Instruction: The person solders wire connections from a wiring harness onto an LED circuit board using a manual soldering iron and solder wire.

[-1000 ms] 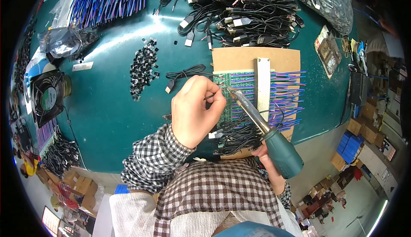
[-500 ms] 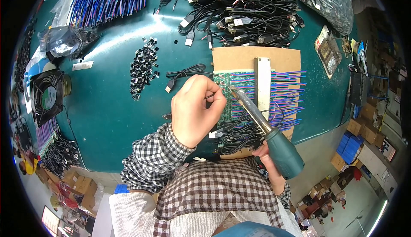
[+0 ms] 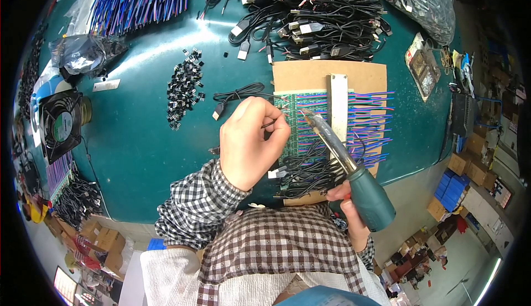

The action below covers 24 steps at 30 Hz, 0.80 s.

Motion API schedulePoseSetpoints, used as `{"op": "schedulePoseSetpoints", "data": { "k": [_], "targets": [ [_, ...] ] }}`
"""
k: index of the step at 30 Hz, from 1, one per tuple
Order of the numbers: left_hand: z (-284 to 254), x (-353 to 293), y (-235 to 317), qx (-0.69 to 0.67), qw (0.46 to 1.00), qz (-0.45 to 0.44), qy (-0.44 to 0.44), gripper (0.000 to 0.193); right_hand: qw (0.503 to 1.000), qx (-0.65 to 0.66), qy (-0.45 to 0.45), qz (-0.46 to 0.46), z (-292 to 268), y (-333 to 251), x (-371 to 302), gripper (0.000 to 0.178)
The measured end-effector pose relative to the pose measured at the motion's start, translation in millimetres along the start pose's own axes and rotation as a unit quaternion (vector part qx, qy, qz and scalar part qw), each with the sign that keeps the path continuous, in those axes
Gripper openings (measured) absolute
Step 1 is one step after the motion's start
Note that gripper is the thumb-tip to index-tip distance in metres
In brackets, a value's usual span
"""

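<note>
My left hand (image 3: 251, 148) is closed in a pinch on a thin black cable (image 3: 269, 123) at the left edge of a green circuit board panel (image 3: 318, 97). My right hand (image 3: 352, 213) grips the green handle of a soldering iron (image 3: 371, 198). The iron's tip hovers over or touches the panel, a little right of my left fingertips; contact cannot be made out. Red and blue wires (image 3: 371, 106) stick out from the panel's right side. Across it lies a pale metal bar (image 3: 338, 98). Black USB cables (image 3: 310, 179) bunch over its near part.
Cardboard (image 3: 310, 75) lies under the panel. Beyond it is a heap of black USB cables (image 3: 332, 27). Small black connectors (image 3: 185, 85) lie left, below a bundle of blue and red wires (image 3: 141, 4). A fan (image 3: 60, 124) stands far left, a shallow tray (image 3: 423, 71) right.
The soldering iron's tip has shifted slightly right, away from my left fingertips. My left hand keeps its pinch on the cable, almost in place.
</note>
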<state>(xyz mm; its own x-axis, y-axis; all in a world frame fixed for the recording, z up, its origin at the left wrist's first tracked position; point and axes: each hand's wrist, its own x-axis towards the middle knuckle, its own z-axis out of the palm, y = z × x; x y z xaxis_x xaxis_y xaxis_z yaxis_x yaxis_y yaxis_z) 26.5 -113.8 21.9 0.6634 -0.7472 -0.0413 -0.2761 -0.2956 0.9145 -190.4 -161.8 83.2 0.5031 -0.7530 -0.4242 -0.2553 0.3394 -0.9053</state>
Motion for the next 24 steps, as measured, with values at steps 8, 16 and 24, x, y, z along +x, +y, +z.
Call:
{"op": "schedulePoseSetpoints", "data": {
  "k": [8,16,24],
  "targets": [
    [-1.0,0.0,-0.9,0.003,1.000,0.004,0.001,0.011,1.000,0.022,0.000,0.003,1.4,-2.6,1.4,0.035],
    [-10.1,3.1,-4.1,0.023,0.997,0.046,-0.051,0.010,1.000,0.012,-0.017,-0.001,-2.9,-2.2,0.9,0.036],
    [-21.9,11.1,-2.3,0.052,0.986,0.103,-0.120,0.012,1.000,0.000,-0.003,-0.025,1.3,-3.9,1.6,0.037]
  ]
}}
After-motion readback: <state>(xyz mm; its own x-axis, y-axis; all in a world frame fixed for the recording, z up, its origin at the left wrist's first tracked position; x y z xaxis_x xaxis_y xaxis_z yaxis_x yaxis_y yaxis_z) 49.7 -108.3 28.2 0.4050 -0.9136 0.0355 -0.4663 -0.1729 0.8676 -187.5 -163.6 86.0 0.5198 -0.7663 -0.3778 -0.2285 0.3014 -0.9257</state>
